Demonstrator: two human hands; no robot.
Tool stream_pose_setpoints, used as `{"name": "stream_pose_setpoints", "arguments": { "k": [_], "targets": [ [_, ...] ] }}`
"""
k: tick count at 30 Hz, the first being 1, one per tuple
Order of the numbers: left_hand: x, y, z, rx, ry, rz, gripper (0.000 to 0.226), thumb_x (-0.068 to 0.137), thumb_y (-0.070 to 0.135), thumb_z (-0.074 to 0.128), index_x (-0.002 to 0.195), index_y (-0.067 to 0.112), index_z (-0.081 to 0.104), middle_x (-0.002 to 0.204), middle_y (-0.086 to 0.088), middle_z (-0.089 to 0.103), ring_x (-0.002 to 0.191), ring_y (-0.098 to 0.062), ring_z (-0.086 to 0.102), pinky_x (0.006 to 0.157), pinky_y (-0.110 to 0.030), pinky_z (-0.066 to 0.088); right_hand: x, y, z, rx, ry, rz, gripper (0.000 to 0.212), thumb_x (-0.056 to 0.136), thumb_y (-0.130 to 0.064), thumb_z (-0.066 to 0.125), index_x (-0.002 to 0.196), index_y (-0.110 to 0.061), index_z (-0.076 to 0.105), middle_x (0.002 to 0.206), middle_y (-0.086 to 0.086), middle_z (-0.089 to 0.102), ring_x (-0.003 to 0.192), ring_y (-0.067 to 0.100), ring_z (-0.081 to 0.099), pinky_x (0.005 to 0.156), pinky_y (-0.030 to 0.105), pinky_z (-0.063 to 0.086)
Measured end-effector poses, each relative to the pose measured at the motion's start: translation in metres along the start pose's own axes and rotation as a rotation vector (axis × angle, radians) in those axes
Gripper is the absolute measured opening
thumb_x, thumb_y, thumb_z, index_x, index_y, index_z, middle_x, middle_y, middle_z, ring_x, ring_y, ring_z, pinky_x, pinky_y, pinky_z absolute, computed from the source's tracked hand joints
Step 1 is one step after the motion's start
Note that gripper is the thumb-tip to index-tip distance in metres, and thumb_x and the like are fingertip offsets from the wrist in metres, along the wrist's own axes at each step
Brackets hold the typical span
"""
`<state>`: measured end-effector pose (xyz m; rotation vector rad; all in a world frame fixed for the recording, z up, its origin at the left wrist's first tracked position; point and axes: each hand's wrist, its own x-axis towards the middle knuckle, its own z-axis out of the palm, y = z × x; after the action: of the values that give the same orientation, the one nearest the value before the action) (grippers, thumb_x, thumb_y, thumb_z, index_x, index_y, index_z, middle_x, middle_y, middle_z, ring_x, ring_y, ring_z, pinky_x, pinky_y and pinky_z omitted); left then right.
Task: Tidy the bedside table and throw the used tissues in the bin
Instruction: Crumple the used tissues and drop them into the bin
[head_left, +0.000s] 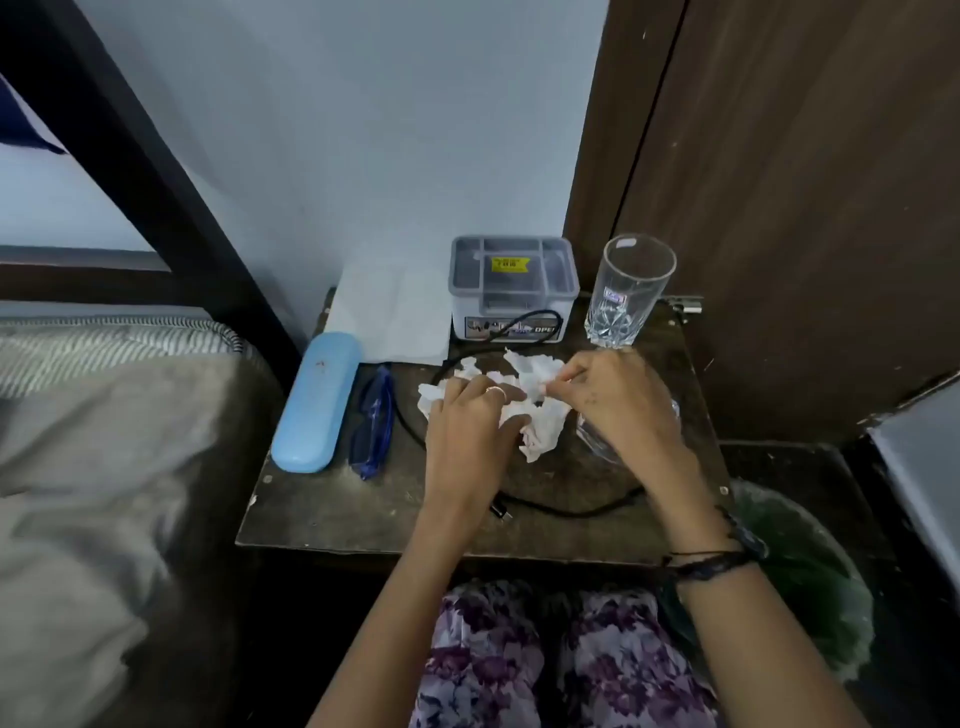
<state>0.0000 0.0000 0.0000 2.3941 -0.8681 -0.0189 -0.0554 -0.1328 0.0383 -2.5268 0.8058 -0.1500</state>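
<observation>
Bedside table (363, 509): left hand (467, 421) clutches crumpled tissues (540, 415); right hand (618, 400) pinches them.

Used tissues (540, 415): white, crumpled, heaped on the dark surface (374, 509). Left fingers (483, 389) press onto the pile; right fingers (558, 376) pinch its upper edge. Green-lined bin (810, 571) lower right.

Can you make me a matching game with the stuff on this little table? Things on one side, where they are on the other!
Things:
1. blue glasses case
2. tall glass
3. crumpled tissues
4. green bin

Places:
A. on the floor, right of the table
B. under both hands
C. left edge of the table, by the bed
D. back right corner of the table

Pairs: 1-C, 2-D, 3-B, 4-A
</observation>
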Motion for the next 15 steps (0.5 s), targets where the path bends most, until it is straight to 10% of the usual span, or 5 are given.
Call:
{"name": "stream_pose_setpoints", "arguments": {
  "k": [5, 12, 15],
  "targets": [
    [0.010, -0.014, 0.021, 0.274, -0.080, 0.039, 0.029, 0.088, 0.015, 0.058, 0.116, 0.012, 0.060, 0.121, -0.003, 0.059, 0.115, -0.025, 0.042, 0.087, -0.034, 0.033, -0.005, -0.002, 0.010, -0.131, -0.200, -0.034, 0.035, 0.074, -0.048, 0.071, 0.099, -0.023, 0.069, 0.086, 0.001, 0.059, 0.108, 0.023, 0.049, 0.079, 0.031, 0.036],
    [0.011, -0.018, 0.018, 0.257, 0.004, 0.035, 0.017, 0.091, 0.012, 0.052, 0.097, 0.012, 0.067, 0.100, -0.005, 0.069, 0.101, -0.026, 0.050, 0.083, -0.035, 0.031, -0.014, 0.001, 0.021, -0.040, -0.008, -0.188, 0.020, 0.084, -0.035, 0.065, 0.095, -0.020, 0.073, 0.063, -0.013, 0.034, 0.094, 0.024, 0.052, 0.070, 0.030, 0.033],
    [0.006, -0.013, 0.006, 0.126, 0.138, 0.001, 0.014, 0.087, 0.016, 0.060, 0.094, 0.010, 0.070, 0.096, -0.005, 0.072, 0.096, -0.027, 0.052, 0.077, -0.036, 0.033, -0.014, 0.007, 0.019, 0.196, 0.085, -0.119, 0.017, 0.081, -0.033, 0.068, 0.092, -0.022, 0.074, 0.072, -0.005, 0.060, 0.088, 0.019, 0.056, 0.064, 0.030, 0.041]
  ]
}}
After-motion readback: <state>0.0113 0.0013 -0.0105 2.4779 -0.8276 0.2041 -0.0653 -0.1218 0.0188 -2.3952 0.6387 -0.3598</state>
